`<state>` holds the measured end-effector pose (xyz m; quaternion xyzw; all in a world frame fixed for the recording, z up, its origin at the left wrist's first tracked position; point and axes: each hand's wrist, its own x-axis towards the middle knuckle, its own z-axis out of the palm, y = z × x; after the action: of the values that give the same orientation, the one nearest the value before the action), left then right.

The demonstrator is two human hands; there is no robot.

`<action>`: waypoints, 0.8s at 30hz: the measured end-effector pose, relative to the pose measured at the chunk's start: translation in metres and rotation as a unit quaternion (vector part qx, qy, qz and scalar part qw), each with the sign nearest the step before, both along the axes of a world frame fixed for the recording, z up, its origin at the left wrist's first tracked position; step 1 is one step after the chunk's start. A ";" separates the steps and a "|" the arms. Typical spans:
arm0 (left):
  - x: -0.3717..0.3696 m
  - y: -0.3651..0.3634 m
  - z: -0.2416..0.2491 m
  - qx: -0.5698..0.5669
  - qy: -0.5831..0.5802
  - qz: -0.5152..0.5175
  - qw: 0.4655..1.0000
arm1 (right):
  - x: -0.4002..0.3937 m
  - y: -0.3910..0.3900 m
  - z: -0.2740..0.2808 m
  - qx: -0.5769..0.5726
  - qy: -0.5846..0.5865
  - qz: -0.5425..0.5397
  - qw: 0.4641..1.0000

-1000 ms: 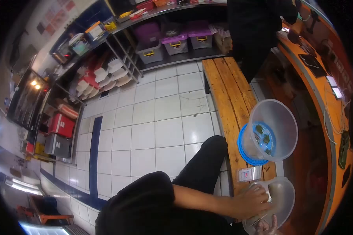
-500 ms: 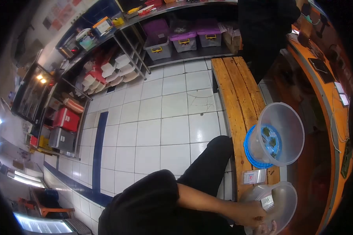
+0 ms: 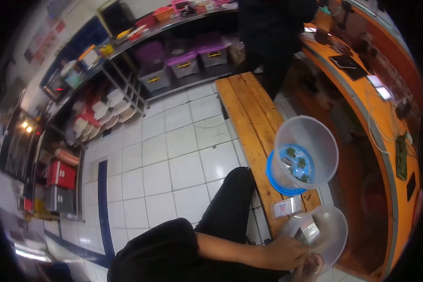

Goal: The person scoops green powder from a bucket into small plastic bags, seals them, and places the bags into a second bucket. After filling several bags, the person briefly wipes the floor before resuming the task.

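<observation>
My left hand [image 3: 287, 253] reaches in from the left over the near edge of a clear plastic tub [image 3: 339, 230], its fingers bent and closed. Against its fingertips is my right hand [image 3: 311, 267], also with curled fingers, at the bottom of the view. What they pinch between them is too small and blurred to name. A silvery packet [image 3: 310, 230] shows in the tub just beyond the fingers. Beside the tub, a flat clear packet with a printed label [image 3: 286, 207] lies on the wooden bench [image 3: 251, 120].
A larger clear tub [image 3: 331, 155] with a blue base [image 3: 271, 176] shows green pieces and packets. A person in dark clothes [image 3: 272, 37] stands beyond the bench. An orange counter [image 3: 357, 89] runs along the right. Purple-lidded bins [image 3: 183, 66] sit under a shelf.
The view has turned, so the bench and tubs appear further left. My hands remain at the near tub, fingertips together. The silvery packet now shows larger beyond them.
</observation>
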<state>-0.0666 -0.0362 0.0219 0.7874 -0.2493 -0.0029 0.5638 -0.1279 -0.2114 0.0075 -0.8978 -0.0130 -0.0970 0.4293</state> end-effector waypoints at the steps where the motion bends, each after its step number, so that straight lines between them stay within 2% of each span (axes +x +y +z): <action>1: -0.001 -0.001 0.002 -0.014 0.006 0.020 1.000 | 0.003 0.005 0.009 -0.001 -0.002 -0.017 1.000; 3: -0.001 -0.001 0.001 0.009 0.001 0.005 1.000 | 0.011 0.013 0.031 -0.135 -0.075 0.043 0.987; 4: 0.000 0.000 0.001 0.036 -0.001 0.012 0.999 | 0.009 0.020 0.038 -0.134 -0.078 0.038 0.987; 6: 0.004 0.002 0.004 0.062 0.019 -0.002 0.998 | 0.000 0.037 0.048 -0.029 -0.014 -0.002 0.999; 7: 0.004 0.003 0.005 0.086 0.042 -0.013 0.995 | -0.001 0.043 0.048 -0.028 -0.011 0.002 1.000; 9: 0.003 -0.001 0.003 0.087 0.050 0.003 0.995 | -0.003 0.052 0.043 0.133 0.000 -0.013 0.991; 10: 0.003 -0.003 0.003 0.087 0.052 0.014 0.995 | -0.002 0.054 0.046 0.132 0.001 -0.011 0.991; 12: 0.006 -0.005 0.004 0.108 0.052 0.013 0.993 | 0.001 0.055 0.050 -0.122 -0.082 -0.021 0.989; 13: 0.006 -0.006 0.004 0.128 0.051 0.009 0.990 | 0.000 0.051 0.044 -0.122 -0.083 -0.020 0.989; 15: 0.002 -0.007 0.001 0.147 0.061 -0.009 0.987 | -0.001 0.037 0.029 -0.212 0.091 -0.166 0.959; 16: 0.000 -0.007 0.000 0.165 0.071 -0.027 0.983 | 0.000 0.031 0.027 -0.214 0.091 -0.164 0.959; 18: 0.000 -0.005 0.000 0.145 0.081 -0.020 0.986 | 0.002 0.024 0.028 -0.116 0.050 -0.079 0.989; 19: 0.002 -0.004 0.000 0.126 0.091 -0.018 0.988 | 0.007 0.031 0.043 -0.117 0.051 -0.086 0.988; 20: 0.006 -0.001 0.001 0.124 0.091 -0.028 0.988 | 0.014 0.037 0.062 -0.246 0.126 -0.041 0.960; 21: 0.013 0.004 0.002 0.109 0.090 -0.057 0.988 | 0.017 0.043 0.079 -0.367 0.201 0.008 0.908; 22: 0.020 0.008 0.004 0.094 0.089 -0.084 0.988 | 0.015 0.045 0.089 -0.368 0.206 0.003 0.907; 23: 0.028 0.013 0.007 0.092 0.094 -0.087 0.988 | 0.012 0.047 0.097 -0.349 0.118 0.084 0.926; 24: 0.037 0.019 0.011 0.095 0.112 -0.133 0.980 | 0.010 0.047 0.100 -0.324 0.028 0.164 0.931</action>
<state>-0.0295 -0.0172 0.0332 0.7917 -0.2861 -0.1894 0.5055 -0.1182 -0.1641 0.1073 -0.9757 -0.1791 0.0091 0.1256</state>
